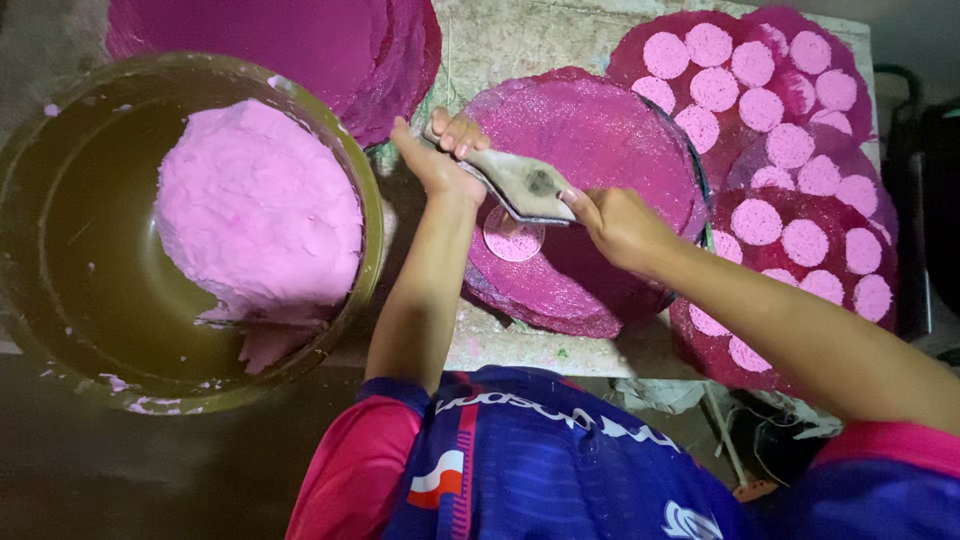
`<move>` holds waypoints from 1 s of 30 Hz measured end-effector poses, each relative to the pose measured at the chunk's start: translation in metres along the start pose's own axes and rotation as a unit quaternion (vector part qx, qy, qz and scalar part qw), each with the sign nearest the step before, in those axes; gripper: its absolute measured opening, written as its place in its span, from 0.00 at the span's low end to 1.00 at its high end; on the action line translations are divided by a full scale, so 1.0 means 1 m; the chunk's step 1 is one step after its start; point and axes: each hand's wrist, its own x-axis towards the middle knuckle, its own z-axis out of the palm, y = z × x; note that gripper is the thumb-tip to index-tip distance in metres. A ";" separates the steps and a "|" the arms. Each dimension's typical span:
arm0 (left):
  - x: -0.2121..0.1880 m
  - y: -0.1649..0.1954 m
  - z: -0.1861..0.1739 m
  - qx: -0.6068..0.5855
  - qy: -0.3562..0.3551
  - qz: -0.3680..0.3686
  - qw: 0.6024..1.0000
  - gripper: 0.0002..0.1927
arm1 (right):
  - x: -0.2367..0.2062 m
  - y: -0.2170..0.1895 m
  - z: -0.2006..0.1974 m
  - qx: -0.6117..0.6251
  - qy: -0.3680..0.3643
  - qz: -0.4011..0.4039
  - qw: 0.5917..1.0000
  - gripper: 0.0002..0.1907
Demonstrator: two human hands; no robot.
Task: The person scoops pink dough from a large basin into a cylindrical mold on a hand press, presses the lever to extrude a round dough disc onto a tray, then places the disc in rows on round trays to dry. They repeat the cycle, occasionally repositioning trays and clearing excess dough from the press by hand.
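Both hands (440,160) (615,222) grip scraper (525,185) over magenta mesh tray (600,140)

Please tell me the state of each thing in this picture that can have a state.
Bowl: partly filled with pink dough.
Middle mat: bears one pink disc.
Right mats: covered with many discs.
Scraper: held over the middle mat.
Left hand: holding the scraper.
Right hand: holding the scraper.

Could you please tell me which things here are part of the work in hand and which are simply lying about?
In use:
- left hand and right hand, both gripping the flat scraper
- pink disc beneath it
- round magenta mat under the disc
- pink dough in the big bowl

Lying about:
- filled mats of pink discs
- stack of bare mats
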 end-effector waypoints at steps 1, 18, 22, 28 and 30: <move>0.000 -0.001 0.001 0.005 -0.001 0.003 1.000 0.30 | 0.000 0.002 0.001 -0.009 -0.004 -0.002 1.000 0.34; -0.040 -0.001 -0.058 0.520 -0.036 -0.262 0.812 0.54 | -0.001 0.060 0.014 0.095 0.069 -0.056 0.992 0.32; -0.058 0.005 -0.072 0.626 -0.022 -0.157 0.764 0.47 | 0.002 0.066 0.030 0.101 0.143 -0.063 0.983 0.33; -0.104 0.020 -0.065 0.882 -0.147 0.151 0.422 0.50 | -0.019 0.083 0.049 0.236 0.203 -0.041 0.949 0.33; -0.106 0.015 -0.055 0.909 -0.151 0.129 0.366 0.56 | -0.031 0.086 0.057 0.274 0.222 -0.038 0.935 0.34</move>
